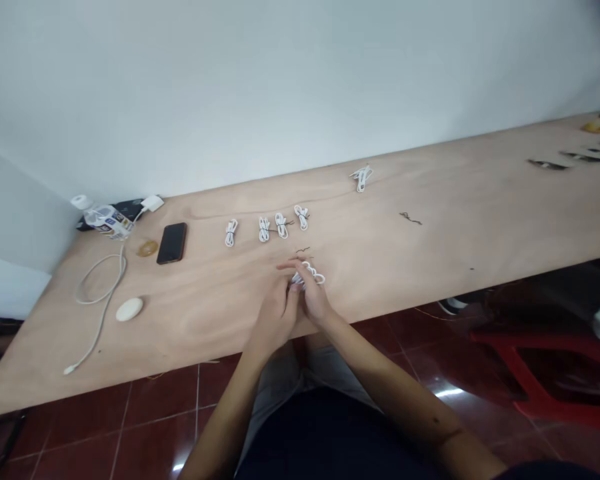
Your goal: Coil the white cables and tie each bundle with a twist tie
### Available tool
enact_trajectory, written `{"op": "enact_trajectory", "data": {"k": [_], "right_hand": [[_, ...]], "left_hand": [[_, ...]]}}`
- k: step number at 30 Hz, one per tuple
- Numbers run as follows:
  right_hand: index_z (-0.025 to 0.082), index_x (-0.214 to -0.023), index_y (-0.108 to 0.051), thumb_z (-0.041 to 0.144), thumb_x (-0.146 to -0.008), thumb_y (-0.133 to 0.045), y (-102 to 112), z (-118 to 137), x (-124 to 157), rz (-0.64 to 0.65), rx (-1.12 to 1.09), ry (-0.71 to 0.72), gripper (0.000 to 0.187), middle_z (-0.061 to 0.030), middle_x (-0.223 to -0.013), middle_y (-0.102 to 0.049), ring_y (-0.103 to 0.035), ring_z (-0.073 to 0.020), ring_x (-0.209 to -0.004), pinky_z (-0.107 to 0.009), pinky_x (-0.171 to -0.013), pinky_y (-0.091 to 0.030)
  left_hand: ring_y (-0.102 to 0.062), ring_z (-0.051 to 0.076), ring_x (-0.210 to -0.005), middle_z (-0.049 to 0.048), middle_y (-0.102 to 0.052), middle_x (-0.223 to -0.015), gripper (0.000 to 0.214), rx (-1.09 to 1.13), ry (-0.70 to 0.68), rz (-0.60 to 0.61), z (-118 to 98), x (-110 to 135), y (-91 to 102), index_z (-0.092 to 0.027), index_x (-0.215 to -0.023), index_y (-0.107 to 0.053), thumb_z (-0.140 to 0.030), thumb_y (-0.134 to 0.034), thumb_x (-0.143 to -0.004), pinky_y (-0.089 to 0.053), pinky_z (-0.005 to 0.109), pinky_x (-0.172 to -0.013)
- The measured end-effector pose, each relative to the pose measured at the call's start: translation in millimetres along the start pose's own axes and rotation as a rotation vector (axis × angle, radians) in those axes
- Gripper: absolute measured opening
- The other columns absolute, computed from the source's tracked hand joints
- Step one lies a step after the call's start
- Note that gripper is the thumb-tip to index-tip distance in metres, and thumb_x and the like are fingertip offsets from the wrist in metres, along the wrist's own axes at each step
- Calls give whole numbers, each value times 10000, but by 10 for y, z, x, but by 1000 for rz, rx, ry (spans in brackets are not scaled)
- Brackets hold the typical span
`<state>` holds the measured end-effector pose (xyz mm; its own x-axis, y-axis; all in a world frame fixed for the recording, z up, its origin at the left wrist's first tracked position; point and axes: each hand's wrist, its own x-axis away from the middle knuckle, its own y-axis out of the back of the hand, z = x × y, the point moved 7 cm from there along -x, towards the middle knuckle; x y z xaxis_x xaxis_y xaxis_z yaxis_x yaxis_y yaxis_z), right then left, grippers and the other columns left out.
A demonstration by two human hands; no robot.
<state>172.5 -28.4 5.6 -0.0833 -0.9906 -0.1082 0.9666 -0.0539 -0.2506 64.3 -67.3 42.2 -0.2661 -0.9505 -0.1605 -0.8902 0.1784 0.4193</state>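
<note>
Your left hand (pixel 275 307) closes thumb and fingers on the near-left end of a white cable bundle (pixel 320 279). Your right hand (pixel 314 298) reaches over it from the right, its fingers stretched leftward across the top; you can't tell from this view how firmly they press. The bundle sits between your two hands, just above the tabletop (pixel 380 267) or touching it; which one is unclear. Its long axis seems to run roughly left to right, with round loops pointing right and away from you, though your fingers hide part of it.

Your forearms cross the table's front edge, which runs near the grip on your side. A dark twist tie (pixel 303 249) lies just beyond your fingertips. Past it, four tied bundles (pixel 281 225) stand in a loose row, ahead and to the left, their lengths pointing mostly away from you. The wall (pixel 300 87) rises beyond them. To the right of the grip, a broad stretch of wood offers room, reaching a loose clump of dark ties (pixel 410 217). To the left, wood runs as far as a white oval object (pixel 129 309) and a phone (pixel 172 243).
</note>
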Motion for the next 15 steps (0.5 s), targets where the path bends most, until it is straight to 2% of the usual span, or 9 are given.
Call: {"op": "enact_trajectory", "data": {"k": [2,4,7,10,13,15], "right_hand": [[262,-1039,-771,610,-1059,-469,50,49,-13,-33,118,47,462,-58,-1275,-642,-538,-256,-1295,-386,-1150,-420],[255,-1045,-738,629,-1048,-488,79,57,-19,-50,166,57,450,-68,-1237,-645,-530,-263,-1269,-403,-1132,-427],[244,-983,-692,638,-1016,-552,61,11,-8,-9,114,15,420,-64,-1080,-661,-593,-250,-1068,-377,-959,-506],[234,-968,-672,588,-983,-639,71,29,15,26,43,2,356,-29,-904,-633,-572,-198,-797,-329,-739,-495],[235,-1052,-685,516,-966,-684,146,207,11,59,112,116,294,-12,-853,-617,-530,-174,-700,-310,-641,-443],[224,-956,-682,474,-989,-658,144,342,7,175,246,227,254,-7,-784,-598,-518,-168,-673,-307,-621,-418]], "left_hand": [[-670,275,-1126,145,-713,-1264,349,-1,39,51,-3,19,-41,-190,-1295,-640,-418,-430,-1135,-515,426,-1013],[-656,277,-1109,148,-699,-1253,363,33,57,92,-2,33,-77,-193,-1294,-622,-458,-436,-1129,-508,420,-998],[-637,253,-995,113,-694,-1121,365,135,79,143,17,50,-121,-203,-1200,-637,-493,-429,-1126,-508,388,-925],[-566,202,-779,51,-615,-882,394,317,160,193,97,84,-163,-197,-1051,-630,-544,-452,-1109,-497,343,-762],[-469,148,-659,1,-506,-795,420,585,286,266,188,148,-212,-188,-1024,-601,-595,-510,-1074,-476,306,-659],[-431,124,-630,-14,-476,-794,433,700,350,334,210,192,-237,-184,-1029,-601,-615,-559,-1046,-475,294,-639]]}}
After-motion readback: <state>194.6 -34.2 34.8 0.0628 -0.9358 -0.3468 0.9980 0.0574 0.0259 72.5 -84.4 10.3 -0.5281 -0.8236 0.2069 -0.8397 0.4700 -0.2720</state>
